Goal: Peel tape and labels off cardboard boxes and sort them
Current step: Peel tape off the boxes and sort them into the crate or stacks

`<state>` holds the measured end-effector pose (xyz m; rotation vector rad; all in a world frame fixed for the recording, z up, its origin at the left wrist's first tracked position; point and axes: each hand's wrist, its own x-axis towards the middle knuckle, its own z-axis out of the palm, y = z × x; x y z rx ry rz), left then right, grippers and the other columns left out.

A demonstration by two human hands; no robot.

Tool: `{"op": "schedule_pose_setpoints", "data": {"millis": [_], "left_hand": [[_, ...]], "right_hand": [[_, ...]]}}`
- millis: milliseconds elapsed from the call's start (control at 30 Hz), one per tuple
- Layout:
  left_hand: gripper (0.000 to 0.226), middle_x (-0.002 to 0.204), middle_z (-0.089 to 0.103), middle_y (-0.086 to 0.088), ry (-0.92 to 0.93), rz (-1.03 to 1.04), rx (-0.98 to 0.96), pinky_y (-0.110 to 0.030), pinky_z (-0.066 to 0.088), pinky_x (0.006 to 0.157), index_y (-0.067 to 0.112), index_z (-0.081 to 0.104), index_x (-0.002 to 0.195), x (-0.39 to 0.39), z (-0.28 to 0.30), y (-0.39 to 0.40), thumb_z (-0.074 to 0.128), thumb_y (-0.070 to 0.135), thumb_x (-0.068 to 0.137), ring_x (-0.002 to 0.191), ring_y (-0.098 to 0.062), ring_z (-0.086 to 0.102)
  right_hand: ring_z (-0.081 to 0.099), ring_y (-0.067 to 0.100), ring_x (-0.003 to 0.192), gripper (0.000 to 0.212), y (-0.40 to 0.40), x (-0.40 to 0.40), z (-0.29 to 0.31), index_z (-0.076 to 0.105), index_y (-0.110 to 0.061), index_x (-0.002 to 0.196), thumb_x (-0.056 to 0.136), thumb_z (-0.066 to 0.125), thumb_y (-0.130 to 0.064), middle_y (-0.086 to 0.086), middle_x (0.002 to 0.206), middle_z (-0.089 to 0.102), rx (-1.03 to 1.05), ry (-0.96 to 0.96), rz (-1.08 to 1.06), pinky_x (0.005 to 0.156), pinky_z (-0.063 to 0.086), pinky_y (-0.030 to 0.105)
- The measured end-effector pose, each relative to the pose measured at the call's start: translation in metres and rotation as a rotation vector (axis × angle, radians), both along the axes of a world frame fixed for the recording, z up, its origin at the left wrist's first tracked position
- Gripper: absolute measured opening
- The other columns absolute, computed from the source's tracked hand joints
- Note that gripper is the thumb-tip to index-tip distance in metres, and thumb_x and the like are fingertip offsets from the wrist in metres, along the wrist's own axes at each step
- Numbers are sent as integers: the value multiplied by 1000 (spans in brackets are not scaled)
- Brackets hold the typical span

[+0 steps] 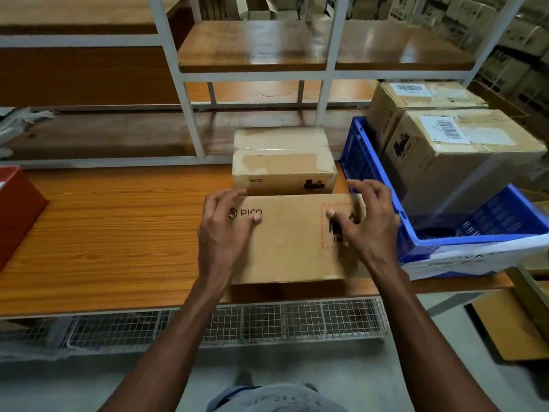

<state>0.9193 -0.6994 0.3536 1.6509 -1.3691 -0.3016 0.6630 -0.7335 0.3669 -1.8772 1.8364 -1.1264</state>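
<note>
Box (pixel 292 239) sits at table (pixel 118 221) front edge w/ both hands on top, left hand (pixel 222 230) & right hand (pixel 367 224) fingers curled round far corners; looks light, stiff cardboard, prob best held by edges.

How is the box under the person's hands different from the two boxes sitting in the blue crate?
The box under the hands lies on the wooden table; the crate boxes sit in the blue crate. The table box shows no white label on its upper face, only a red dashed outline; each crate box bears a white barcode label. All are brown cardboard.
</note>
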Motion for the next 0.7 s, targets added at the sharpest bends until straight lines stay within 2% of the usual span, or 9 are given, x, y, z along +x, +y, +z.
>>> {"op": "schedule_pose_setpoints", "data": {"millis": [67,167,200,267,333,367,467,600,700], "left_hand": [[52,142,49,7,2,-65,50,-6,36,95,25,70,125,6,12,-14,89,27,76,124,-1,40],[67,161,36,4,-149,-181,249,-43,38,115,34,64,136,11,18,-34,90,38,74,144,-18,32],[75,166,27,6,-200,-197,312,-54,34,117,38,57,144,10,16,-39,87,43,76,150,-28,25],[80,171,14,12,-226,-217,380,-64,26,119,43,44,153,12,13,-54,79,54,82,155,-37,14],[79,171,8,15,-250,-238,439,-69,22,119,47,37,155,16,11,-72,71,62,85,156,-38,14],[78,171,7,16,-268,-240,472,-71,20,119,49,36,155,19,11,-81,69,64,86,156,-39,13],[70,171,12,11,-336,-210,530,-72,13,118,48,39,154,16,16,-101,64,64,90,156,-40,7],[50,162,37,-2,-642,-194,448,-60,21,113,46,53,142,-1,25,-105,60,60,95,147,-35,28],[60,167,29,-5,-690,-286,593,-61,27,113,44,43,151,-10,27,-103,52,66,96,149,-39,27]], "right_hand": [[49,13,115,54,-13,4,9,53,-29,124,82,84,-41,-4,136,46,27,11,-40,105,40,50],[52,24,120,41,-34,9,10,50,-32,118,89,74,-49,-7,134,43,118,120,-8,105,36,46],[49,31,129,44,-42,11,9,50,-34,125,91,71,-52,-5,145,40,164,180,30,109,35,51],[28,42,149,62,-56,14,10,41,-38,146,92,66,-57,0,167,22,294,295,108,118,24,64],[8,43,156,77,-69,18,12,28,-39,158,93,62,-62,2,173,10,407,390,166,121,10,68],[4,43,157,81,-75,20,14,25,-38,160,93,61,-64,2,173,8,438,426,184,122,8,67],[16,41,155,80,-88,27,16,28,-35,161,93,57,-67,5,171,18,446,490,204,121,15,66],[42,34,142,78,-105,30,27,39,-32,155,90,58,-71,5,159,41,492,541,236,113,34,62],[58,29,120,71,-112,34,36,50,-27,143,87,67,-67,4,138,58,519,546,271,103,47,56]]}}
